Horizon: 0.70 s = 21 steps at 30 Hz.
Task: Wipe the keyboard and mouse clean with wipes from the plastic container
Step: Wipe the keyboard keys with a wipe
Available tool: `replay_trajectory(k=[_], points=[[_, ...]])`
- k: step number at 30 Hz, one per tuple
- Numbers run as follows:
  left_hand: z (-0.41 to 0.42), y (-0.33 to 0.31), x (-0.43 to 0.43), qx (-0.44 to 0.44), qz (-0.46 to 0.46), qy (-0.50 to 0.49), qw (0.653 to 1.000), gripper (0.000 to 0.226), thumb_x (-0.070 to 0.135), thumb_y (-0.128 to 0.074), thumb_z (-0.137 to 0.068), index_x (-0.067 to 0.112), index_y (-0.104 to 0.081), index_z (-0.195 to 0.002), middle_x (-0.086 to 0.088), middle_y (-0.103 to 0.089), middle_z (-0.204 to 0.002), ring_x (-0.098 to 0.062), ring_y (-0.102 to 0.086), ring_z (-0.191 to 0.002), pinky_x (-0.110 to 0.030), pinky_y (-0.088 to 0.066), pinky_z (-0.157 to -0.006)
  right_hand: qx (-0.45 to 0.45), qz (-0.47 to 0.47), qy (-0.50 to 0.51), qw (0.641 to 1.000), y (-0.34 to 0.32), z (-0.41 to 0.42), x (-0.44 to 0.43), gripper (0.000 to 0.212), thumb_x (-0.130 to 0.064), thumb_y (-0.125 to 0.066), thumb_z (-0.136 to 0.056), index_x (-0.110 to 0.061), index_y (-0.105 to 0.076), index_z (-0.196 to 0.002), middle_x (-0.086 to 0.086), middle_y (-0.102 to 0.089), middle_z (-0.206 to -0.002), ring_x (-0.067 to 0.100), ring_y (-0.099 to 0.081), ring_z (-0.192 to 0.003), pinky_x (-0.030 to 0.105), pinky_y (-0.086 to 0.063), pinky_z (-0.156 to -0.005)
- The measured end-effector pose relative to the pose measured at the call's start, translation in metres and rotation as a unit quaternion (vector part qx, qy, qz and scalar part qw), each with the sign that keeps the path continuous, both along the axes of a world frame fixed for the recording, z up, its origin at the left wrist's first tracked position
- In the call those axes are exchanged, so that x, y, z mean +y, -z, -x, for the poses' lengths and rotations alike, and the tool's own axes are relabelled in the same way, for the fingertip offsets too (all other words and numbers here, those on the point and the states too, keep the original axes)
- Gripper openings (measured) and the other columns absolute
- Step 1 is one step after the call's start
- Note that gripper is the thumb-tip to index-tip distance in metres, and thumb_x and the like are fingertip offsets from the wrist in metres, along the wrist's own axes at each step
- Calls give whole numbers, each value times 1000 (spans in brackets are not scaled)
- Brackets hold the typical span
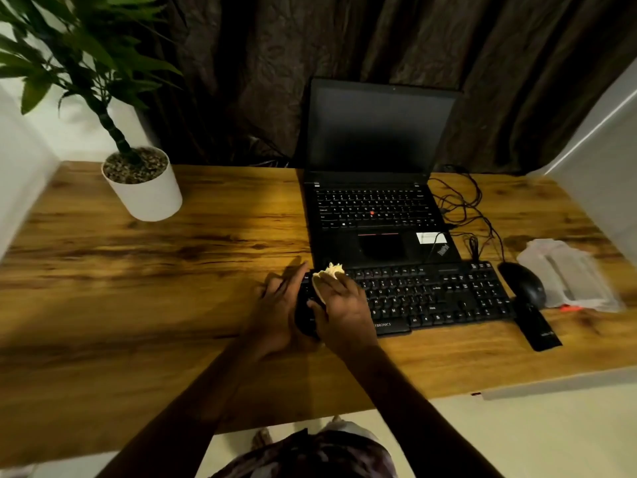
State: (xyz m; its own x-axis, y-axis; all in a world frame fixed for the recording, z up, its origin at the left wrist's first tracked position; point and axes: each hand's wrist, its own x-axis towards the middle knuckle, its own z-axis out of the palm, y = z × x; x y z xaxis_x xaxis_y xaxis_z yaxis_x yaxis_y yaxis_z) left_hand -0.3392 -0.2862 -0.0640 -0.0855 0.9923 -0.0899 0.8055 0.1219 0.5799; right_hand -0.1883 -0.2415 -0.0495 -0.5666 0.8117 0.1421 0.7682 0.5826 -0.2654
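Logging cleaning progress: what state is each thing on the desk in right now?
Laptop, open, screen dark.
Keyboard, flat, left end under hands.
Wipe, crumpled, in right hand.
Left hand, resting at keyboard's left end.
Mouse, untouched.
Plastic container, lying flat; lid unclear.

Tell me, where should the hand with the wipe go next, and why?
Probably slide the right hand with the wipe rightward along the keyboard. The wipe sits at the keyboard's left end, the left hand rests at that edge, and most keys lie to the right.
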Motion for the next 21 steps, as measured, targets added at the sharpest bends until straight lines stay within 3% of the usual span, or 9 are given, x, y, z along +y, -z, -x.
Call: replay_trajectory(k=[3, 5, 7, 11, 13, 15, 17, 19, 21], points=[[0, -2, -2, -11, 17, -11, 1000, 133, 64, -78, -53, 40, 6, -153, 5, -38, -137, -20, -26, -123, -39, -29, -96, -23, 19, -38, 999, 3, -13, 11, 60, -53, -44, -92, -16, -54, -138, 5, -52, -145, 30, -37, -141, 49, -25, -117], [0, -4, -4, -17, 35, -23, 999, 146, 70, -81, -38, 44, 8, -151, 2, -36, -133, -21, -27, -121, -40, -32, -98, 13, 51, -49, 997, 7, -16, 14, 60, -48, -43, -93, -14, -51, -141, 7, -41, -154, 32, -23, -148, 46, -19, -120], [0, -5, -3, -17, 38, -24, 999, 151, 72, -82, -33, 46, 11, -150, -3, -35, -139, -23, -27, -121, -41, -33, -99, 45, 74, -45, 995, 6, -15, 13, 55, -36, -42, -94, -11, -51, -141, 11, -41, -153, 34, -24, -147, 45, -21, -121], [-2, -14, -5, -4, 44, -15, 999, 150, 63, -88, -43, 38, 10, -153, -5, -34, -141, -16, -21, -119, -41, -29, -101, 37, 51, -61, 996, 1, -12, 8, 49, -13, -53, -88, -2, -54, -135, 19, -51, -142, 41, -38, -137, 46, -25, -118], [-2, -15, -5, -2, 43, -13, 999, 151, 63, -89, -44, 38, 13, -153, -5, -35, -139, -15, -21, -118, -39, -29, -100, 23, 33, -80, 996, -1, -15, 8, 52, -21, -47, -85, 0, -57, -132, 19, -56, -137, 39, -43, -132, 50, -36, -113], [-1, -13, -5, -2, 43, -9, 999, 151, 65, -88, -43, 38, 13, -152, -3, -37, -136, -16, -23, -116, -38, -29, -97, -9, 5, -110, 994, 1, -23, 9, 53, -23, -55, -79, 0, -61, -126, 17, -61, -132, 36, -49, -125, 51, -44, -106], [-1, -13, -5, -1, 43, -6, 999, 151, 64, -88, -43, 40, 13, -152, 0, -39, -129, -16, -26, -111, -38, -29, -95, -34, -10, -129, 991, 2, -34, 11, 54, -13, -68, -74, -4, -62, -127, 14, -61, -132, 37, -54, -121, 52, -49, -100], [-1, -14, -6, -14, 52, -13, 998, 148, 61, -89, -43, 45, 13, -151, 1, -35, -125, -14, -22, -105, -38, -32, -93, -18, -7, -91, 996, 2, -50, 14, 53, -10, -61, -78, -14, -60, -131, 8, -56, -139, 34, -50, -121, 47, -49, -98], [1, -14, -6, -35, 60, -20, 997, 148, 63, -88, -41, 54, 15, -146, 1, -33, -126, -15, -21, -105, -39, -35, -91, -22, -8, -31, 999, -2, -67, 17, 63, -5, -67, -75, -24, -58, -134, 0, -51, -145, 31, -46, -120, 42, -44, -94]])
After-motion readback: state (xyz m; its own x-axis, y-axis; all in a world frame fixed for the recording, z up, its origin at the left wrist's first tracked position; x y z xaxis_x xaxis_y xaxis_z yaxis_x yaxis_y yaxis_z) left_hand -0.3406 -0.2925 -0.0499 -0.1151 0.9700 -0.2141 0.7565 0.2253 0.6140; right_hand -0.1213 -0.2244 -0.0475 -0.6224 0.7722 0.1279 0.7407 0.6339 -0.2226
